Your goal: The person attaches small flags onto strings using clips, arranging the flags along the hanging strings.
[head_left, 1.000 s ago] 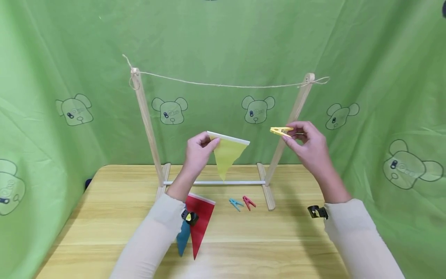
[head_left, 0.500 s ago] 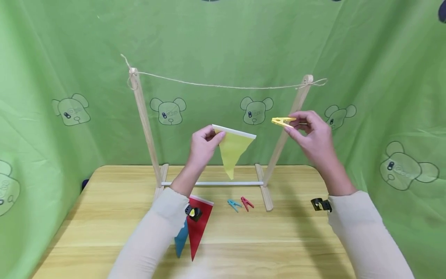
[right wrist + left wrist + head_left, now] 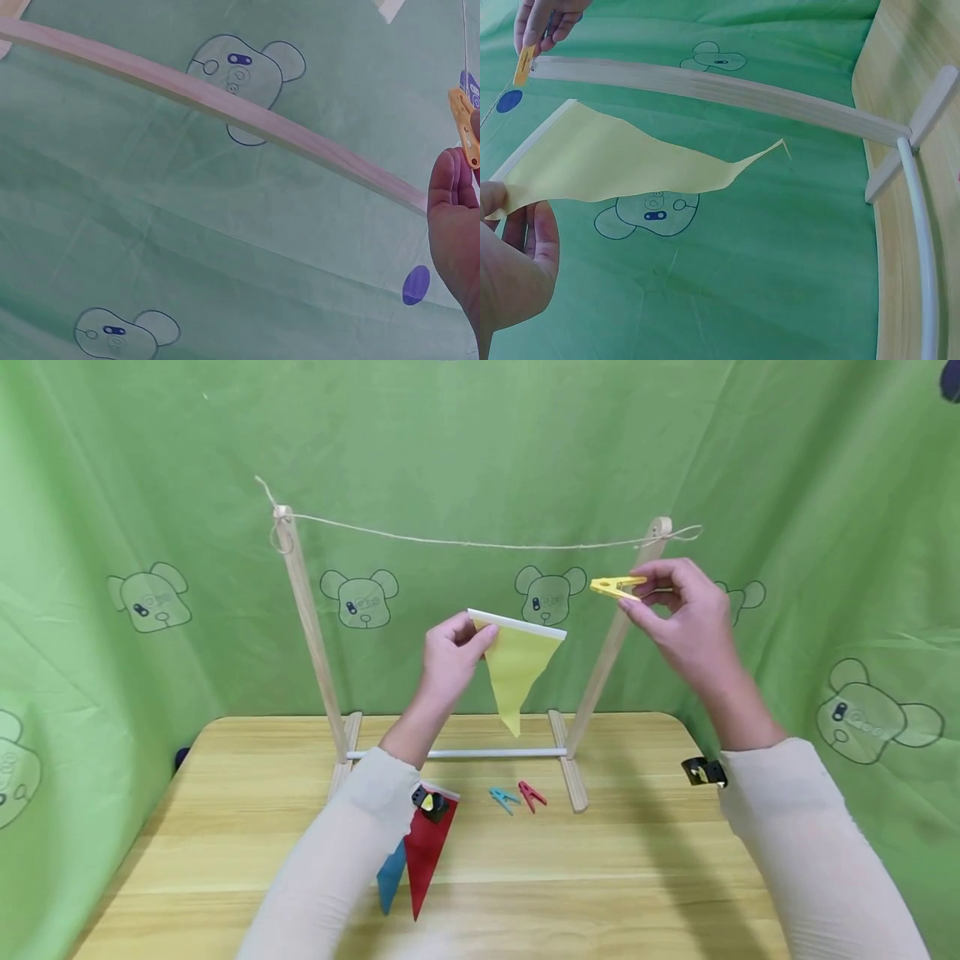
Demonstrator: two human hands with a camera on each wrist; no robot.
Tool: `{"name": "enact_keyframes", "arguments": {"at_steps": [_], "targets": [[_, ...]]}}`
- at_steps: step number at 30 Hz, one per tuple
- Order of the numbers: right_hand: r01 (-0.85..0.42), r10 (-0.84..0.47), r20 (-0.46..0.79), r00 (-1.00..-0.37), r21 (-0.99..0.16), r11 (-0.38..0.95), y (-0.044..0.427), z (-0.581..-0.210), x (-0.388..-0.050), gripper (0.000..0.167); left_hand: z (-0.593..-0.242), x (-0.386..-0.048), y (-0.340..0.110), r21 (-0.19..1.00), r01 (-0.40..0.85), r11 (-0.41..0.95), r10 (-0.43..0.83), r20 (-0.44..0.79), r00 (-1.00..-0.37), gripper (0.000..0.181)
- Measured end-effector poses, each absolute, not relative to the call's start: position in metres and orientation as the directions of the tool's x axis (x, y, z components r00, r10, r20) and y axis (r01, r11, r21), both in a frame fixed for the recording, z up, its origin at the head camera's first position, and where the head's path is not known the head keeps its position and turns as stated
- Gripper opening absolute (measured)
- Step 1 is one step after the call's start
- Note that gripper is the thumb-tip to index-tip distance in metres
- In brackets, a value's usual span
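My left hand point(image 3: 452, 656) pinches a yellow triangular pennant point(image 3: 517, 664) by the left end of its white top band, thumb in front. The pennant hangs point down, below the string point(image 3: 465, 543) in the head view; its tip curls in the left wrist view. Between thumb and fingers my right hand point(image 3: 686, 618) holds a yellow clothespin point(image 3: 617, 587) by its handle end, its nose pointing left. The clothespin is apart from the pennant, in front of the right wooden post point(image 3: 609, 652). In the right wrist view the clothespin point(image 3: 463, 127) shows at the right edge.
The string is tied between two wooden posts, the left post point(image 3: 307, 602) among them, joined low by a white rod point(image 3: 495, 753). On the wooden table point(image 3: 585, 877) lie a blue clothespin point(image 3: 504, 799), a red clothespin point(image 3: 532, 796), a red pennant point(image 3: 429, 860) and a partly covered blue pennant point(image 3: 391, 881).
Both hands have risen toward the string and shifted right, the left carrying the yellow pennant and the right the yellow clothespin. The things on the table stay where they were.
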State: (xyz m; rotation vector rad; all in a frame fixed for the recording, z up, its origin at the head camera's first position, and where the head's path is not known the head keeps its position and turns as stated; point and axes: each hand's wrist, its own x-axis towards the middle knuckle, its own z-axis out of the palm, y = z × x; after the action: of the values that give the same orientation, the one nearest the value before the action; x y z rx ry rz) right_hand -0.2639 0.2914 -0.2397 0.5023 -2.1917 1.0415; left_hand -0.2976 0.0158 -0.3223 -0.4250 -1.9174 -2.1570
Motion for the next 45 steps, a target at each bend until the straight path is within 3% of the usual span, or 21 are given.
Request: {"name": "enact_keyframes", "arguments": {"at_steps": [20, 25, 35, 45], "targets": [[-0.608, -0.139, 0.752, -0.644, -0.393, 0.69, 0.302, -0.2, -0.269, 0.034, -0.294, -0.312, 0.041, 0.918, 0.318, -0.237, 0.029, 0.334, -0.942, 0.019], [-0.583, -0.147, 0.733, -0.664, -0.385, 0.716, 0.3, -0.191, -0.271, 0.034, -0.286, -0.314, 0.051, 0.908, 0.321, -0.269, 0.034, 0.342, -0.939, 0.021], [-0.542, -0.084, 0.687, -0.722, -0.486, 0.686, 0.301, -0.18, -0.274, 0.037, -0.27, -0.313, 0.072, 0.905, 0.294, -0.309, 0.047, 0.323, -0.945, 0.021], [-0.522, -0.093, 0.67, -0.737, -0.475, 0.708, 0.303, -0.168, -0.272, 0.035, -0.26, -0.313, 0.091, 0.887, 0.275, -0.371, 0.039, 0.311, -0.95, 0.022]]}}
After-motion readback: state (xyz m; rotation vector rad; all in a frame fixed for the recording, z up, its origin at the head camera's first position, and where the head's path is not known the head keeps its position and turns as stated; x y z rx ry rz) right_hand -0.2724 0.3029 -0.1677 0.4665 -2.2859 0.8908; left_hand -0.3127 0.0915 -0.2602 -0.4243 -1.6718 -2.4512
